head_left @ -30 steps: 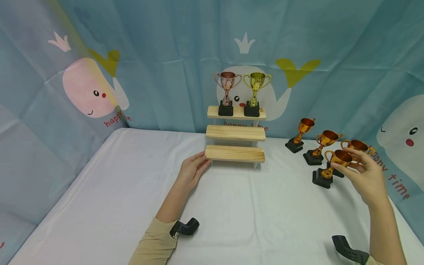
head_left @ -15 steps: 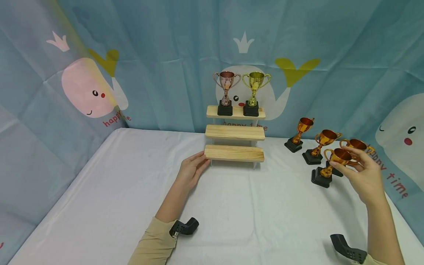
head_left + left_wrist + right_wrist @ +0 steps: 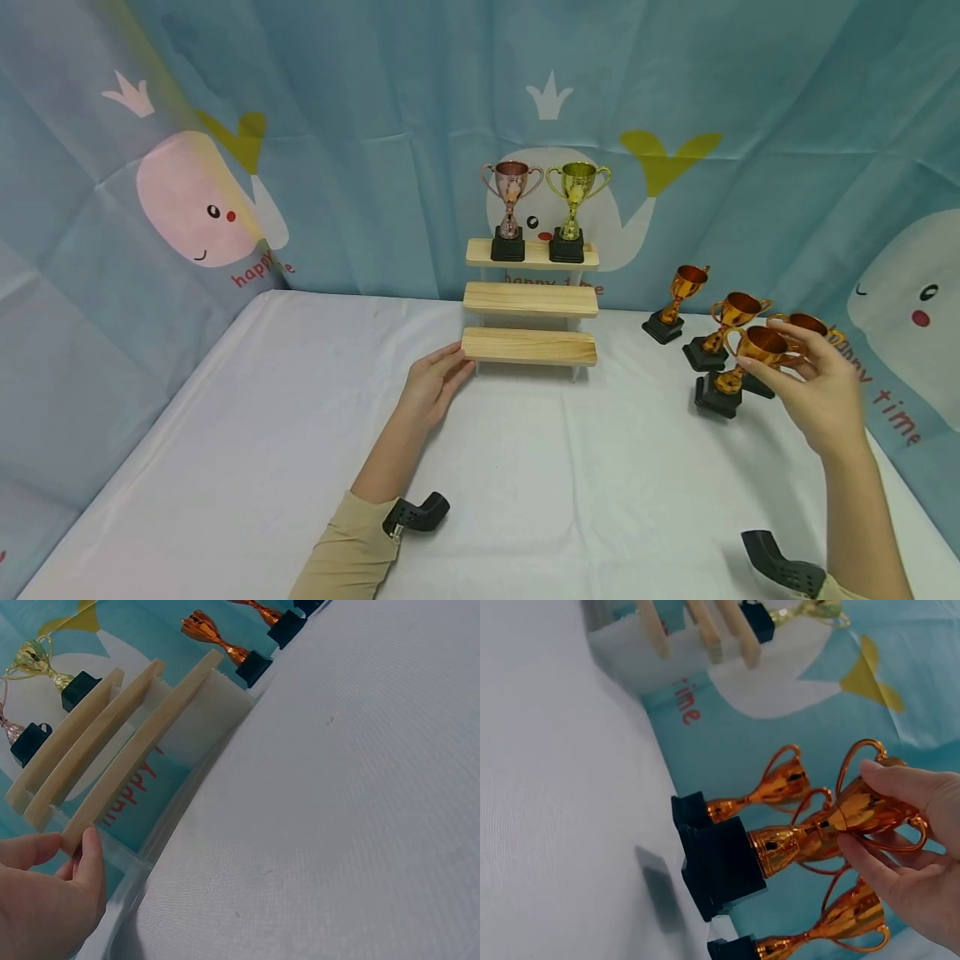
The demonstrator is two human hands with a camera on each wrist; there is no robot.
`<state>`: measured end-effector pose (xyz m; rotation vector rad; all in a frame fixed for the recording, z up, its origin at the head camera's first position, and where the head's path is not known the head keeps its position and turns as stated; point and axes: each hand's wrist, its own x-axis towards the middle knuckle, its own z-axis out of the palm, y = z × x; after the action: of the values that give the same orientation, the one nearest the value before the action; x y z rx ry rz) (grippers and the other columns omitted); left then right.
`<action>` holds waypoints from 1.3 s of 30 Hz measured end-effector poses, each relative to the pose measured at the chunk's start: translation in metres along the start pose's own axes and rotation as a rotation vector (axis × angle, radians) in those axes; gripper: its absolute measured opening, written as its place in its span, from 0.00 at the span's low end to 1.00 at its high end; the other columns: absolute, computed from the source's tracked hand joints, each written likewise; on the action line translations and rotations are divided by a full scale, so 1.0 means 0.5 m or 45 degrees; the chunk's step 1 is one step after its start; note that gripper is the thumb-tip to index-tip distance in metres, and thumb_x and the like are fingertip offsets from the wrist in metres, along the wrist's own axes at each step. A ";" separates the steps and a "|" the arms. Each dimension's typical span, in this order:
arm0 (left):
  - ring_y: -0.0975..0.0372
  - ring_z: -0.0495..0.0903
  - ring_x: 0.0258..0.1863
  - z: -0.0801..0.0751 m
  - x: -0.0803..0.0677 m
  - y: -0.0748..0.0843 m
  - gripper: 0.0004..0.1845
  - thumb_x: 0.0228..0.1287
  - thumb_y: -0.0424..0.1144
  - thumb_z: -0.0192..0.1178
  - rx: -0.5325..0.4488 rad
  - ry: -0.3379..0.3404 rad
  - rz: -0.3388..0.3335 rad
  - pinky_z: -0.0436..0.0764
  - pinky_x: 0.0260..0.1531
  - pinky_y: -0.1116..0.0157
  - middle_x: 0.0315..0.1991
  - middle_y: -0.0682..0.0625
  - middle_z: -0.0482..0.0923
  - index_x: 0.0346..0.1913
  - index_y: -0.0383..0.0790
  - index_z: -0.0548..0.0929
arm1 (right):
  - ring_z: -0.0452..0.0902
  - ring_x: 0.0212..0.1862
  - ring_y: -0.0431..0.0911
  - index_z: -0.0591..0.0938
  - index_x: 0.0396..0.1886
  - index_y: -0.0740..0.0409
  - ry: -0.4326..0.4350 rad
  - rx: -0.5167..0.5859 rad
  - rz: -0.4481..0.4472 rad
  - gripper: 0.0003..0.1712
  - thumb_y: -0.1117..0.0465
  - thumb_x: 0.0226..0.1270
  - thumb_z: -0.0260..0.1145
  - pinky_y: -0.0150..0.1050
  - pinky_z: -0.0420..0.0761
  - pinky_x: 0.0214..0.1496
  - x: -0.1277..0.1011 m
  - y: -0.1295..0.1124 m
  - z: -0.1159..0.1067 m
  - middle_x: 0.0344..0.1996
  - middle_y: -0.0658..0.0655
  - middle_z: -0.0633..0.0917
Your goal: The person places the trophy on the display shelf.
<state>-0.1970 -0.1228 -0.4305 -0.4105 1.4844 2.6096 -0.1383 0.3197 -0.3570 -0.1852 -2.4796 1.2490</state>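
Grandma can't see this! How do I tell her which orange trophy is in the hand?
On the white-covered table, find the three-tier wooden stand, then look right to the cluster of black-based orange trophies. Hers to find is the front trophy, the only one that the right hand pinches.

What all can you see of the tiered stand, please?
The stand has three pale, wood-grained boards, rising toward the back on whitish side supports. It stands upright on the white cloth. A pinkish trophy and a gold trophy stand on its top board; the left hand pinches the lowest board's left end.
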 end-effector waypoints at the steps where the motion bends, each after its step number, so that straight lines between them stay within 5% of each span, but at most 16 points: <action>1: 0.48 0.73 0.70 0.000 0.000 0.000 0.24 0.81 0.25 0.52 -0.004 0.002 0.000 0.86 0.62 0.69 0.73 0.32 0.66 0.74 0.22 0.68 | 0.71 0.47 0.24 0.74 0.77 0.55 -0.005 -0.008 -0.006 0.36 0.59 0.72 0.74 0.10 0.78 0.40 0.000 -0.004 0.002 0.59 0.40 0.72; 5: 0.48 0.73 0.70 -0.002 0.001 0.000 0.23 0.81 0.25 0.52 -0.013 0.003 0.001 0.86 0.62 0.69 0.72 0.32 0.66 0.74 0.22 0.68 | 0.71 0.46 0.23 0.74 0.76 0.56 -0.028 -0.013 -0.042 0.36 0.59 0.71 0.75 0.11 0.78 0.39 -0.003 -0.018 0.008 0.65 0.52 0.72; 11: 0.47 0.72 0.70 -0.003 0.001 -0.001 0.24 0.81 0.25 0.52 0.005 -0.005 0.006 0.85 0.63 0.69 0.73 0.32 0.66 0.74 0.22 0.67 | 0.72 0.44 0.23 0.73 0.76 0.58 -0.064 -0.016 -0.074 0.37 0.58 0.71 0.76 0.14 0.81 0.34 -0.009 -0.032 0.017 0.52 0.32 0.70; 22: 0.47 0.71 0.72 -0.003 -0.001 -0.001 0.24 0.82 0.25 0.52 0.015 -0.008 0.009 0.84 0.64 0.69 0.74 0.31 0.65 0.75 0.21 0.67 | 0.75 0.42 0.22 0.73 0.75 0.64 -0.097 -0.019 -0.153 0.38 0.60 0.70 0.77 0.14 0.80 0.36 -0.009 -0.051 0.032 0.48 0.30 0.74; 39: 0.48 0.72 0.70 -0.002 -0.002 0.000 0.24 0.81 0.25 0.52 0.009 -0.007 0.000 0.84 0.65 0.68 0.73 0.31 0.65 0.75 0.21 0.67 | 0.75 0.47 0.25 0.76 0.72 0.63 -0.127 0.041 -0.253 0.35 0.65 0.68 0.77 0.11 0.79 0.46 -0.006 -0.101 0.070 0.57 0.44 0.74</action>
<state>-0.1957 -0.1235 -0.4304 -0.4020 1.4912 2.6026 -0.1462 0.2624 -0.3366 0.1322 -2.4870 1.2397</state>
